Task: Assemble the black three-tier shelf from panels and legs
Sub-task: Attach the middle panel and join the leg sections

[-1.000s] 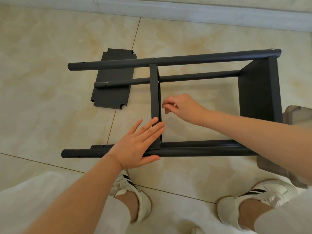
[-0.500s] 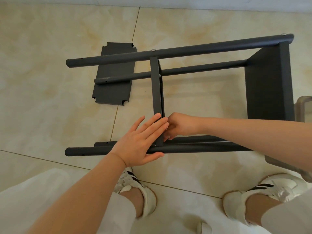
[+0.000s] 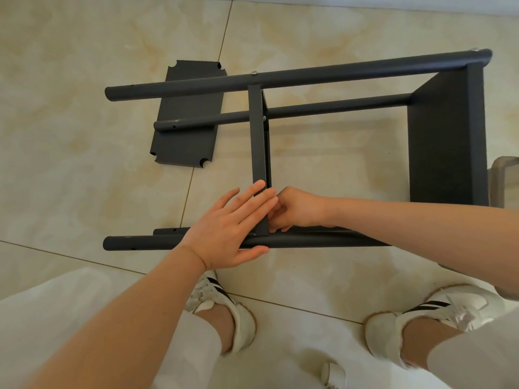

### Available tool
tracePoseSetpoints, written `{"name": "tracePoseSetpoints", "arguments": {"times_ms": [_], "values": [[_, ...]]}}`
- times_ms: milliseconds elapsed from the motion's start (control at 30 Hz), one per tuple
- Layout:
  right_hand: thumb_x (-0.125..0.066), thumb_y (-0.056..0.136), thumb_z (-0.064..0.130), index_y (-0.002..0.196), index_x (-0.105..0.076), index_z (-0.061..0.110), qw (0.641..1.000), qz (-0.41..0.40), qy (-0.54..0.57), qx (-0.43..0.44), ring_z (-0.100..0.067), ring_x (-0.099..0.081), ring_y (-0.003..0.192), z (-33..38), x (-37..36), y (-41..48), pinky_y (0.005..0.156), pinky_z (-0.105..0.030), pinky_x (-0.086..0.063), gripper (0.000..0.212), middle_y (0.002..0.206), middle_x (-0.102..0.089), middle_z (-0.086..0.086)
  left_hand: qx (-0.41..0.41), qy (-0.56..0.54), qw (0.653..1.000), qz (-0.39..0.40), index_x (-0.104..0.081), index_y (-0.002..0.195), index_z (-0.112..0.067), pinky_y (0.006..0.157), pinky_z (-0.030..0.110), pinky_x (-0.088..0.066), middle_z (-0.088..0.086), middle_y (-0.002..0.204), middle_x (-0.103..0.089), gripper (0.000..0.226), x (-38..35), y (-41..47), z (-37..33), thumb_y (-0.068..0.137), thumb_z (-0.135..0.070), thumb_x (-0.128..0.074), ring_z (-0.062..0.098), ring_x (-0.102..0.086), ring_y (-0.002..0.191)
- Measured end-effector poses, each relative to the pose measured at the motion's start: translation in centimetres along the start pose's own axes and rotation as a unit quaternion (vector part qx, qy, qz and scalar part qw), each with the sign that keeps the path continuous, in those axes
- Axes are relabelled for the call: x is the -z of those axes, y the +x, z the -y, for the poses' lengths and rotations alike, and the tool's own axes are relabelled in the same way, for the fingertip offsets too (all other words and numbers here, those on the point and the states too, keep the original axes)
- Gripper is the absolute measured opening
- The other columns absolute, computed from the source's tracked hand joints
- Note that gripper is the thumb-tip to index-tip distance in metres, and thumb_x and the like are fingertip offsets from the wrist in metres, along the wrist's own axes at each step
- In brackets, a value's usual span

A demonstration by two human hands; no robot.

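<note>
The black shelf frame lies on its side on the tiled floor, its legs running left to right. An end panel (image 3: 446, 141) closes the right end. A middle panel (image 3: 258, 136) stands edge-up between the far leg (image 3: 337, 73) and the near leg (image 3: 140, 243). My left hand (image 3: 227, 234) lies flat, straight fingers pressing on the middle panel's near end, thumb against the near leg. My right hand (image 3: 297, 209) is curled against that panel's right face by the joint, fingertips pinched on a small part I cannot make out. A loose black panel (image 3: 182, 144) lies flat at the left under the leg ends.
A translucent grey container (image 3: 505, 175) stands at the right edge behind the end panel. My two white shoes (image 3: 222, 304) (image 3: 438, 313) stand close in front of the frame. A small white object (image 3: 334, 373) lies on the floor between them.
My right hand has dropped from the middle of the panel to its near end, beside my left fingertips. My left hand has stayed pressed on the panel and leg.
</note>
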State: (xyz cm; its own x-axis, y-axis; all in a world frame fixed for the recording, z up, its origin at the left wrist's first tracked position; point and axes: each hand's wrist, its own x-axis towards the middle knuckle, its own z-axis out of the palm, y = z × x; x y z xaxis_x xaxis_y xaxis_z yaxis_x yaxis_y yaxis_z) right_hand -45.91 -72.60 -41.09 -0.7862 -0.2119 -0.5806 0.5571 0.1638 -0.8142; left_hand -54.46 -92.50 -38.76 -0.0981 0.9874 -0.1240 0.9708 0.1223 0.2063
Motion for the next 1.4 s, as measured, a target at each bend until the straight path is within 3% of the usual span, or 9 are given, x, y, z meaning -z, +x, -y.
{"name": "tracePoseSetpoints", "arguments": {"times_ms": [67,167,400,600,767,933,1133,1267,1400], "values": [[-0.068,0.084,0.001,0.089,-0.073,-0.001,1.0,-0.01,0.002,-0.003,-0.006,-0.068,0.075,-0.2,0.1,0.1,0.076,-0.023,-0.058,0.007,0.085,-0.074,-0.01,0.001,0.001,1.0,0.0,-0.018,0.161,-0.013,0.123,0.048,-0.023,0.004,0.169,-0.014,0.083,-0.1,0.0,0.0,0.098,-0.064,-0.036,0.023,-0.005,0.157],[-0.068,0.084,0.0,0.087,-0.073,-0.002,1.0,-0.009,-0.015,0.003,-0.002,-0.066,0.069,0.2,0.2,0.1,0.068,-0.017,-0.056,0.007,0.071,-0.072,0.002,-0.001,-0.001,1.0,-0.007,-0.019,0.161,-0.012,0.122,0.046,-0.026,0.005,0.169,-0.016,0.083,0.0,0.0,0.0,0.099,-0.064,-0.037,0.023,-0.006,0.157],[-0.066,0.085,0.001,0.051,-0.069,0.032,0.999,0.007,-0.03,0.02,0.004,-0.061,0.056,1.6,1.0,-0.2,0.056,-0.009,-0.045,0.046,0.053,-0.064,0.014,-0.002,-0.014,1.0,-0.016,-0.02,0.161,-0.012,0.115,0.04,-0.037,0.004,0.168,-0.017,0.083,0.2,0.1,-0.1,0.099,-0.063,-0.038,0.023,-0.009,0.157],[-0.067,0.082,0.0,0.043,-0.064,0.032,0.999,0.016,-0.029,0.017,0.001,-0.053,0.048,1.6,0.8,-0.2,0.052,-0.01,-0.042,0.051,0.046,-0.056,0.014,0.0,-0.017,1.0,-0.016,-0.018,0.16,-0.012,0.11,0.04,-0.044,0.004,0.168,-0.017,0.082,0.4,0.1,-0.2,0.099,-0.063,-0.038,0.022,-0.009,0.157],[-0.068,0.081,-0.002,0.047,-0.062,0.028,1.0,0.002,-0.009,0.021,0.001,-0.054,0.049,1.0,0.5,-0.2,0.053,-0.011,-0.044,0.045,0.048,-0.057,0.013,0.002,-0.013,1.0,-0.012,-0.017,0.161,-0.013,0.106,0.039,-0.047,0.004,0.169,-0.016,0.083,0.3,0.1,-0.2,0.098,-0.064,-0.037,0.022,-0.009,0.157],[-0.069,0.082,0.0,0.067,-0.067,0.014,1.0,0.002,0.001,0.017,0.0,-0.06,0.058,0.8,0.6,-0.2,0.06,-0.015,-0.051,0.021,0.055,-0.063,0.012,0.004,-0.009,1.0,-0.013,-0.018,0.16,-0.012,0.106,0.038,-0.046,0.005,0.168,-0.017,0.083,0.4,0.1,-0.2,0.098,-0.064,-0.038,0.022,-0.009,0.156],[-0.069,0.081,0.001,0.07,-0.07,0.014,1.0,-0.001,0.005,0.024,-0.001,-0.062,0.062,0.7,0.7,0.2,0.065,-0.017,-0.054,0.018,0.058,-0.065,0.01,0.001,0.001,1.0,-0.017,-0.018,0.16,-0.012,0.116,0.035,-0.031,0.004,0.168,-0.016,0.083,0.3,0.2,-0.2,0.098,-0.063,-0.039,0.021,-0.008,0.157],[-0.072,0.082,0.007,0.084,-0.076,0.006,1.0,0.012,0.009,0.0,-0.002,-0.066,0.076,0.2,1.0,0.3,0.07,-0.019,-0.055,0.005,0.074,-0.072,0.003,0.001,0.005,1.0,-0.016,-0.017,0.16,-0.013,0.121,0.037,-0.024,0.004,0.168,-0.015,0.083,0.3,0.2,-0.1,0.098,-0.064,-0.038,0.021,-0.007,0.157],[-0.07,0.084,0.012,0.087,-0.078,0.013,0.998,0.039,0.038,-0.037,-0.008,-0.07,0.084,-0.2,1.4,0.5,0.079,-0.023,-0.056,0.008,0.088,-0.076,-0.002,0.001,0.012,1.0,-0.014,-0.019,0.16,-0.012,0.122,0.04,-0.025,0.004,0.168,-0.013,0.083,0.2,0.3,0.0,0.098,-0.064,-0.038,0.022,-0.007,0.157]]}}
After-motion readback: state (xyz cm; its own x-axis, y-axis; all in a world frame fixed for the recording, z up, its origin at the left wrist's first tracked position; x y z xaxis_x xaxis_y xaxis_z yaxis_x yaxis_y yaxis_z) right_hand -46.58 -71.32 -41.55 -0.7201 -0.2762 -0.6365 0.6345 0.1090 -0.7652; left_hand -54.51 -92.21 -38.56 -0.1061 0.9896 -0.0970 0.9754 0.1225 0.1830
